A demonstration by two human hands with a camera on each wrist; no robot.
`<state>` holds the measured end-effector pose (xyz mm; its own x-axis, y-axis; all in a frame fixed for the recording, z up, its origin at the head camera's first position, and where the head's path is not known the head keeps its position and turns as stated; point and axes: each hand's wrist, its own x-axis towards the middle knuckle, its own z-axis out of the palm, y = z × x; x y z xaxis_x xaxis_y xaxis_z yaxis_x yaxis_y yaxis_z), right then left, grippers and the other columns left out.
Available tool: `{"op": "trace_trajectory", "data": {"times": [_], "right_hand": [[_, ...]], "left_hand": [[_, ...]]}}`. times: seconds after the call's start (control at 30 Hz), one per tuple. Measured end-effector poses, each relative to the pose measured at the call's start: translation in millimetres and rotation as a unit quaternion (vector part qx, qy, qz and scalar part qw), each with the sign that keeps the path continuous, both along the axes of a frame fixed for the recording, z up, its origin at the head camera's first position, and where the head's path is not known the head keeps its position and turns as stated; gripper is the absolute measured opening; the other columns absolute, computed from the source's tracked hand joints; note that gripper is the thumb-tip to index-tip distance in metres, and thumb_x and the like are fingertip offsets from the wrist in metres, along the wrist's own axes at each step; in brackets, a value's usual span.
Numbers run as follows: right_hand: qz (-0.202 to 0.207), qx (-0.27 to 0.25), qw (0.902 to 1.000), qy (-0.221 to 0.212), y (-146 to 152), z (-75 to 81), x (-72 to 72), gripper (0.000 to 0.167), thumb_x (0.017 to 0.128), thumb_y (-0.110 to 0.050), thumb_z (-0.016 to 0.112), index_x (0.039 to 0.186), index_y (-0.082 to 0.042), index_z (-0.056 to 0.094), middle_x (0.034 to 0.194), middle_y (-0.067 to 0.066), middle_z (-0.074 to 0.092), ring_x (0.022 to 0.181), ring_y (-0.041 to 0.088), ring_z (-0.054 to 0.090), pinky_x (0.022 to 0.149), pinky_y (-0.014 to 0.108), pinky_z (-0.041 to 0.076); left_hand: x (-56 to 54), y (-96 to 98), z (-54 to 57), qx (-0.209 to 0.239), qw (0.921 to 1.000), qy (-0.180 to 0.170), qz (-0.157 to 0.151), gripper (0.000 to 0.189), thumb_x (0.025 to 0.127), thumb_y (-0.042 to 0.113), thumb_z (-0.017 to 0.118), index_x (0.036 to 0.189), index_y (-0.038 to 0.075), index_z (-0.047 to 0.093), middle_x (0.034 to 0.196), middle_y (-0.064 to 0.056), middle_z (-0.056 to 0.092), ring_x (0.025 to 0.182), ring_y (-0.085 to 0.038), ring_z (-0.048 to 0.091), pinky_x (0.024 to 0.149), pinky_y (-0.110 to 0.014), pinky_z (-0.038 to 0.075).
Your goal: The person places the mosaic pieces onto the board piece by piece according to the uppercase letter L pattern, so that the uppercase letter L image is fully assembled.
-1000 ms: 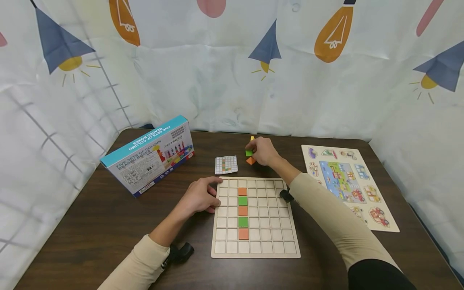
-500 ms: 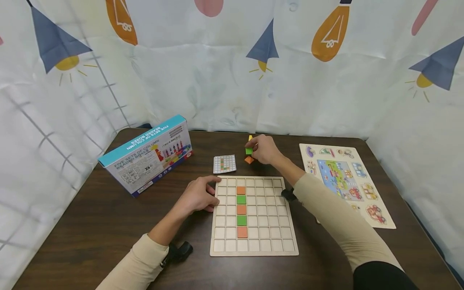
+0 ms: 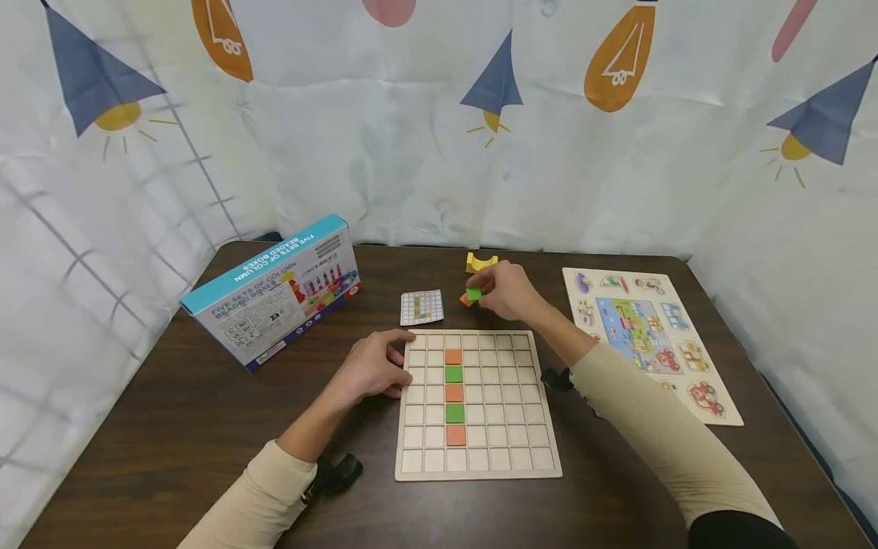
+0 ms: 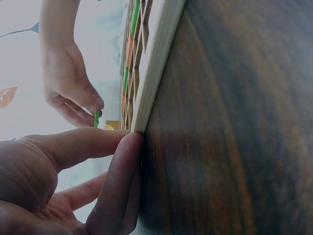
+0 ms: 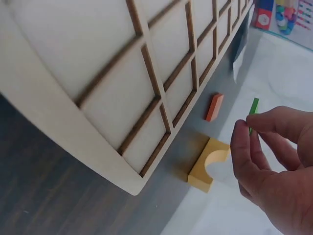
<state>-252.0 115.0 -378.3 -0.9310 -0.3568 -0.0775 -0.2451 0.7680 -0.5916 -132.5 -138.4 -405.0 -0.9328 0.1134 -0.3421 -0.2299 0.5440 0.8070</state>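
Note:
My left hand (image 3: 373, 366) touches the left edge of a wooden grid board (image 3: 507, 461), its fingertips resting against the rim in the left wrist view. Behind the board, my right hand (image 3: 509, 291) pinches a green square tile (image 3: 474, 293) between thumb and fingers. In the right wrist view the tile (image 5: 253, 113) is seen edge-on, off the table. An orange tile (image 5: 214, 107) lies on the table near that hand, partly hidden in the head view. A yellow arch block (image 3: 480, 263) sits just beyond. Alternating orange and green tiles (image 3: 454, 374) form one column in the board.
A small grid-patterned card (image 3: 421, 307) lies behind the board's left side. At the left stands a blue-topped box (image 3: 281, 293). A picture puzzle board (image 3: 686, 305) lies at the right, partly under the right sleeve. A patterned curtain (image 3: 411, 168) hangs behind the table.
My right hand has moved slightly nearer and right with the green tile, apart from the yellow arch block, which now shows more fully. The left hand stays at the board's edge.

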Motion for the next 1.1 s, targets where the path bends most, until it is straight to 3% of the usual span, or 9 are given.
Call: {"op": "trace_trajectory", "data": {"times": [0.33,0.83,1.1], "right_hand": [[0.008,-0.03,0.9993,-0.018,4,-1.9,25.2,0.03,0.088,0.0,0.074,0.116,-0.01,0.078,0.107,0.008,0.077,0.096,0.023,0.07,0.074,0.031,0.06],[0.024,-0.053,0.9982,-0.014,11,-0.2,60.1,0.031,0.086,0.001,0.075,0.112,-0.014,0.079,0.099,0.002,0.074,0.091,0.019,0.065,0.075,0.032,0.056],[0.013,-0.068,0.9972,-0.026,16,1.5,76.2,0.032,0.085,0.003,0.072,0.111,-0.014,0.08,0.105,0.0,0.075,0.099,0.019,0.066,0.08,0.032,0.058]], "left_hand": [[-1.2,-0.1,0.1,0.002,1.0,-0.003,0.001,0.072,0.077,-0.007,0.083,0.143,0.012,0.061,0.098,-0.016,0.063,0.06,-0.019,0.07,0.055,-0.035,0.065],[0.0,-0.1,0.0,0.002,1.0,-0.002,-0.002,0.07,0.08,-0.007,0.082,0.144,0.011,0.06,0.097,-0.016,0.062,0.059,-0.019,0.07,0.054,-0.035,0.065],[-0.4,-0.1,0.4,0.003,1.0,-0.001,-0.003,0.069,0.08,-0.008,0.081,0.144,0.011,0.06,0.097,-0.016,0.062,0.059,-0.019,0.07,0.055,-0.035,0.065]]}}
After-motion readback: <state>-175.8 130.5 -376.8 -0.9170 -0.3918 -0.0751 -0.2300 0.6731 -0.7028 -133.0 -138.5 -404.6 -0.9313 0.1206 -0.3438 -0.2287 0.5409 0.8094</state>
